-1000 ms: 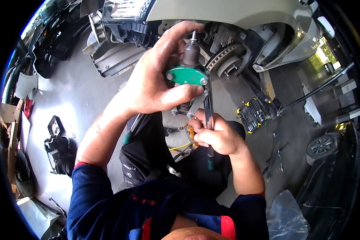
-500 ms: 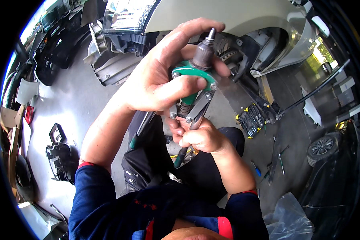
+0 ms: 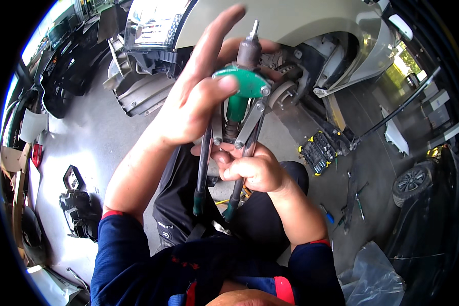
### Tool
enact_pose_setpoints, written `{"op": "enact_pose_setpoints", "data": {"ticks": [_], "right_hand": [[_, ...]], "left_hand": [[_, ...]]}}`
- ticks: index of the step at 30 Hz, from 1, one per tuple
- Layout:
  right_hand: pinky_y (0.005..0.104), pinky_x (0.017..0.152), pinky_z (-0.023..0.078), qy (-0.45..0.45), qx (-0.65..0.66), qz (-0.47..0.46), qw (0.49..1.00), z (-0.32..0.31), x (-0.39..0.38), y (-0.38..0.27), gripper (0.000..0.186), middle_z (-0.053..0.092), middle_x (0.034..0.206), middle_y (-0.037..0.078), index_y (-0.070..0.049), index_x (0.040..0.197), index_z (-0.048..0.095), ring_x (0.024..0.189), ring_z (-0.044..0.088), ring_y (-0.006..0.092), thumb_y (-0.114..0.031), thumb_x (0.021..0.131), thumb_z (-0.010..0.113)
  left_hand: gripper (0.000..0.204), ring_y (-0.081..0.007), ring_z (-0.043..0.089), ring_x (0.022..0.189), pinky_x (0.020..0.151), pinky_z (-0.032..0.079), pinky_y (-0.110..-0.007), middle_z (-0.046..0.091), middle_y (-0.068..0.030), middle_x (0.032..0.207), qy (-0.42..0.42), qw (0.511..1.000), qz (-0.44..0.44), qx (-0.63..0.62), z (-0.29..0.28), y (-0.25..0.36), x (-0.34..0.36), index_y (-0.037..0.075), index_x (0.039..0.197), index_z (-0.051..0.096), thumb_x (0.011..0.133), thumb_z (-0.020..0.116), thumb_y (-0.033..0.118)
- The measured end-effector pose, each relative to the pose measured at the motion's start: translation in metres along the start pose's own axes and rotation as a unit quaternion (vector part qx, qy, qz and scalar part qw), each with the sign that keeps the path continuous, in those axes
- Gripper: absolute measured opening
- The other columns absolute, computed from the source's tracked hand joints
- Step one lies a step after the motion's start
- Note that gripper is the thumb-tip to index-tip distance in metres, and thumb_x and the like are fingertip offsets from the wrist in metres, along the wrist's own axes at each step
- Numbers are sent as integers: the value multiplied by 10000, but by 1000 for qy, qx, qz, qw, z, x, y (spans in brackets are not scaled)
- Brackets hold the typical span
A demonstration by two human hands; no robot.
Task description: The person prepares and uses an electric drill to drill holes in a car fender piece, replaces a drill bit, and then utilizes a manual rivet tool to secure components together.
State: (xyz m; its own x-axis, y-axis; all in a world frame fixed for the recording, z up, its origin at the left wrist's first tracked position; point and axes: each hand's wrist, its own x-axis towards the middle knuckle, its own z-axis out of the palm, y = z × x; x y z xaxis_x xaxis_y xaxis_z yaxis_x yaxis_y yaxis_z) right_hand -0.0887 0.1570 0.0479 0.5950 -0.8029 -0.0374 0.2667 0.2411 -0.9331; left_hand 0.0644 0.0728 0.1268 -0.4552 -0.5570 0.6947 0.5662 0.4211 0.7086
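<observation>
A two-handled rivet nut gun (image 3: 246, 87) with a green head stands upright before me, its threaded tip pointing up above a dark knurled collar. My left hand (image 3: 201, 99) is at the head: the thumb presses on the green plate, the index finger stretches upward, and the other fingers pass behind the collar, partly hidden. Lower down, my right hand (image 3: 252, 168) wraps round the right handle near the metal linkage, with its fingertips reaching toward the left one. Both long handles hang toward my lap, side by side, ending in green grips.
Ahead stands a light-coloured car fender (image 3: 290, 23) with an exposed wheel hub (image 3: 284, 95). On the floor to the right lie a socket set (image 3: 317, 153), loose hand tools and a plastic sheet (image 3: 375, 278). A black car part (image 3: 79, 214) lies at left.
The rivet nut gun has shifted slightly left and turned more upright. Its left handle has swung in beside the right one. My left index finger has lifted away from the tip and straightened.
</observation>
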Motion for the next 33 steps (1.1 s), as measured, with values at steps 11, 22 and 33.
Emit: {"op": "enact_pose_setpoints", "data": {"ticks": [11, 22, 33], "right_hand": [[245, 559, 330, 121, 20, -68, 990, -3, -40, -3, 297, 466, 802, -31, 30, 1132, 577, 602, 389, 42, 23, 844, 503], [250, 651, 395, 102, -388, 62, 914, -16, -84, -47, 457, 435, 819, -54, -4, 1220, 658, 730, 422, 62, 40, 789, 510], [242, 551, 323, 160, -112, -7, 981, -7, -67, -27, 127, 388, 796, -47, -43, 865, 515, 646, 369, 45, 51, 783, 492]], "left_hand": [[396, -88, 536, 715, 670, 469, -269, 538, 2, 765, 5, 938, -292, 186, 1, -34, -155, -19, 1323, 557, 938, 469, -46], [98, -434, 622, 609, 579, 511, -420, 557, -223, 639, -67, 848, -201, 486, -70, 17, -154, -2, 951, 577, 857, 568, -28], [211, -163, 536, 595, 594, 456, -336, 541, -71, 666, -31, 896, -274, 349, -21, 7, -152, 10, 1142, 613, 953, 521, 4]]}}
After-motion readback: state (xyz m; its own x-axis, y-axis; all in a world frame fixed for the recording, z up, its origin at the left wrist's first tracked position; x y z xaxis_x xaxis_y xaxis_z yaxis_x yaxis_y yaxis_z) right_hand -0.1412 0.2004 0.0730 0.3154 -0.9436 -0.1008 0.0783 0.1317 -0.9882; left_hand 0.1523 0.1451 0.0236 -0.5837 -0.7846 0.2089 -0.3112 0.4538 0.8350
